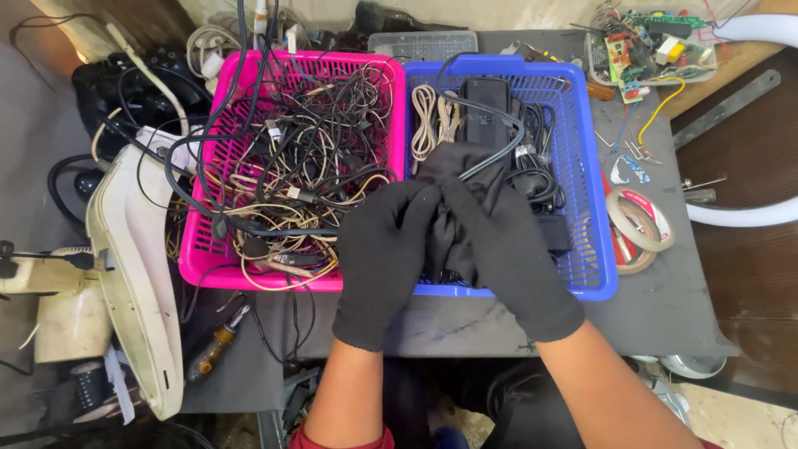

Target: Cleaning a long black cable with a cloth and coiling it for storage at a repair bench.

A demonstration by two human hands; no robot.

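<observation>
Black-gloved, the left hand (384,254) and right hand (507,249) meet, both clamped on a dark cloth bundle (453,187) over the blue basket (594,158), beside the cable-filled pink basket (218,125).

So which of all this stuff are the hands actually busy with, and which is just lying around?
In hand:
- left hand and right hand, both gloved, gripping a black cloth
- black cable running over the cloth
- blue basket beneath the hands

Lying about:
- pink basket of tangled cables
- tape rolls
- screwdriver
- circuit boards
</observation>
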